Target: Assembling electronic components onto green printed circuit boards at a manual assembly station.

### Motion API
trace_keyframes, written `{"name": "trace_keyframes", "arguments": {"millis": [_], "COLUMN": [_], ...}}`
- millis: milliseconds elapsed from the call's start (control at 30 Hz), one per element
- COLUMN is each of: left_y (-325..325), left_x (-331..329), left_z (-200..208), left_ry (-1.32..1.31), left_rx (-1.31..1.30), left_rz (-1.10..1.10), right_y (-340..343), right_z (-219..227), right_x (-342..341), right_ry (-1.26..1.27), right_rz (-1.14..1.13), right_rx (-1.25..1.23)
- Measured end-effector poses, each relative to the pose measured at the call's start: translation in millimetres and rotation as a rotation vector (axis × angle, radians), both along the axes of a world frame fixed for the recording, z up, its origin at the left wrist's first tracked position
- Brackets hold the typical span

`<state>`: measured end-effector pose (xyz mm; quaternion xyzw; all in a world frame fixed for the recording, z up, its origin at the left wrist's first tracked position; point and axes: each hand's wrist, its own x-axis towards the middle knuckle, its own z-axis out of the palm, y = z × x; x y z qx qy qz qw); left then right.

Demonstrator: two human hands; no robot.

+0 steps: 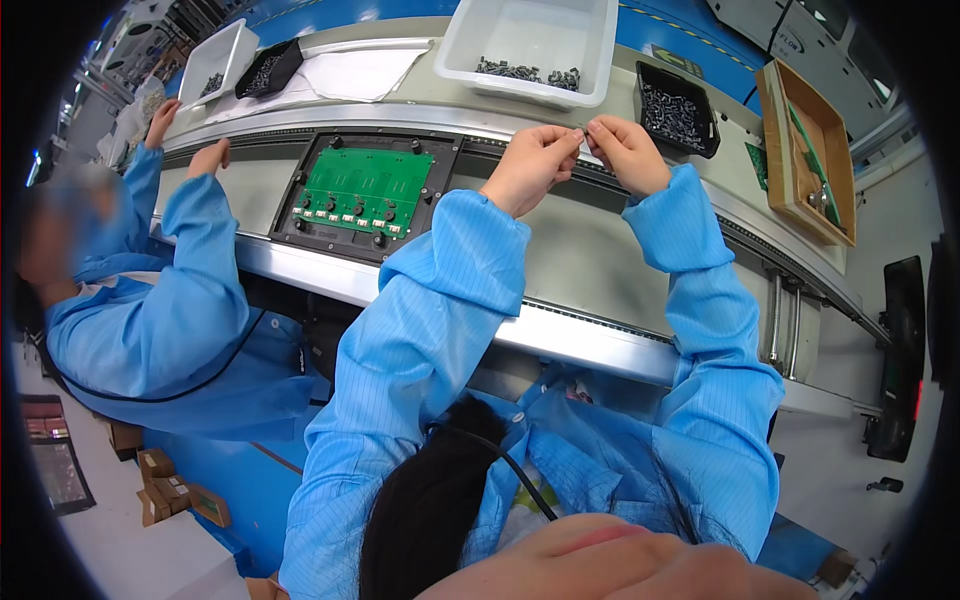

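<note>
Head view: both hands are raised over the conveyor line (pixel 600 250), fingertips brought together just below the white bin (pixel 530 45).

Left hand (pixel 530 165): fingers curled, thumb and forefinger pinched nearly closed on the left end of a small pale part (pixel 585 140). Right hand (pixel 628 152): same pinch, closed on the right end of that part. The part is held between the two sets of fingertips, mostly covered by them; only a thin light sliver is seen in the gap and just under it. Its kind cannot be told, it is too small.

The part is held in the air above the grey belt surface, near the front wall of the white bin, which holds a row of small dark components. A black tray (pixel 678 110) full of small dark pieces sits just to the right of the right hand. A cardboard box (pixel 810 150) lies further right.

To the left, a green circuit board (pixel 362 185) is seated in a black fixture (pixel 300 225) on the belt, well apart from the hands. A co-worker in a blue coat is seen at far left, one hand (pixel 208 157) resting at the belt edge.
</note>
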<state>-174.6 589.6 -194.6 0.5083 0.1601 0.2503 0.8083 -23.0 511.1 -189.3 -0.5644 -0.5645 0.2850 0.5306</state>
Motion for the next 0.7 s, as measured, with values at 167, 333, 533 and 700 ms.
{"name": "trace_keyframes", "arguments": {"millis": [167,333,533,700], "left_y": [0.4,-2.4,-4.1,-6.9], "left_x": [-4.6,-1.5,-3.3,-15.0], "left_z": [-1.9,0.8,7.2,17.2], "left_ry": [0.000,-0.069,-0.077,0.008], "left_rx": [0.006,-0.023,-0.060,-0.099], "left_rz": [-0.021,-0.013,-0.077,-0.027], "right_y": [-2.4,-4.3,-28.7,-51.1], "right_z": [6.8,-0.4,6.1,7.1], "right_x": [-29.3,-28.1,-19.5,-18.2], "right_ry": [0.414,0.575,0.631,0.739], "right_rz": [-0.058,-0.015,-0.029,0.017], "right_rx": [-0.015,-0.040,-0.094,-0.116]}}
